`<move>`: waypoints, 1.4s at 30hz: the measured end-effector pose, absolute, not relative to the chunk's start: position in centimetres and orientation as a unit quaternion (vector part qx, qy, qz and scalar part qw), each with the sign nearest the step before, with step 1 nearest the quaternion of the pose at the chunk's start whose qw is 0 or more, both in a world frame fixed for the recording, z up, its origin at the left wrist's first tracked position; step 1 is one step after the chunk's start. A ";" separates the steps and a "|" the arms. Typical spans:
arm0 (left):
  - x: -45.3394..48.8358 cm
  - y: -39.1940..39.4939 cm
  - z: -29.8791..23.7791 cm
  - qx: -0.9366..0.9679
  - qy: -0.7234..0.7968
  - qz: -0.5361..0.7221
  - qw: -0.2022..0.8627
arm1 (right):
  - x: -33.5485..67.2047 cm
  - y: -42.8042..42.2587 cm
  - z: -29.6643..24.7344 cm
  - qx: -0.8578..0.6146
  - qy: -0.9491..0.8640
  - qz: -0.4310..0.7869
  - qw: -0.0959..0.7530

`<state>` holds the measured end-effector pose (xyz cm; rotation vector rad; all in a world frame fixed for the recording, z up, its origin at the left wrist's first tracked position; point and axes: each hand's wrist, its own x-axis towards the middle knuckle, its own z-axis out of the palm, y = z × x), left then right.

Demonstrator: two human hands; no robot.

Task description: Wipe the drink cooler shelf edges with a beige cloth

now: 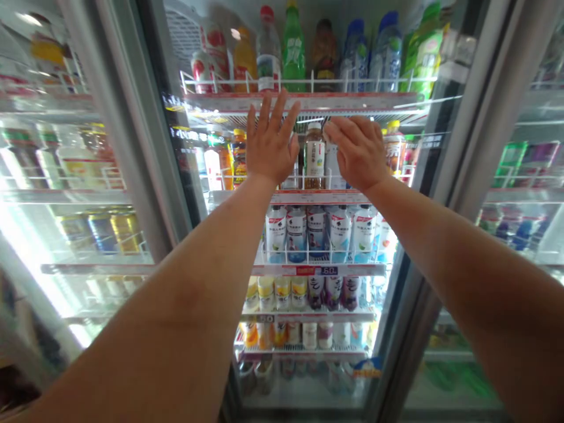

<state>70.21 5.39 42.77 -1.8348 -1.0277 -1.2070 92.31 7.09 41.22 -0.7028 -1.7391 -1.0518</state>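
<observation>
Both my hands reach up in front of the second shelf of a drinks fridge. My left hand [272, 141] is open, its fingers spread and pointing up, just below the front edge of the top shelf [335, 103]. My right hand [359, 147] is closed, its fingers bent together and pointing left; whatever they hold, if anything, is hidden. Between the hands stands a brown tea bottle [314, 155] with a white cap and pale label, upright on the shelf. A pale bottle [332, 161] is partly covered by my right hand.
Soda bottles, among them a green one [294, 50], stand on the top shelf behind a white wire rail [312, 82]. Lower down are white-and-blue bottles [340, 232] and yellow-white bottles [282, 294]. Metal door frames [127, 129] flank the fridge, with more stocked shelves beside them.
</observation>
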 end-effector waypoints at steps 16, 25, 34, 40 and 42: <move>70.2 5.5 42.5 -0.679 -0.407 -0.435 0.429 | 93.1 8.6 44.0 -0.328 -0.573 -0.413 0.628; 70.1 5.4 42.4 -0.670 -0.408 -0.440 0.437 | 92.2 7.6 42.7 -0.278 -0.654 -0.458 0.534; 70.0 5.7 42.6 -0.666 -0.395 -0.445 0.450 | 92.4 8.0 43.1 -0.307 -0.593 -0.483 0.566; 70.0 5.5 42.5 -0.663 -0.399 -0.443 0.454 | 92.7 8.7 43.4 -0.335 -0.558 -0.441 0.618; 70.1 5.5 42.5 -0.665 -0.395 -0.447 0.449 | 92.9 8.8 43.5 -0.348 -0.519 -0.430 0.652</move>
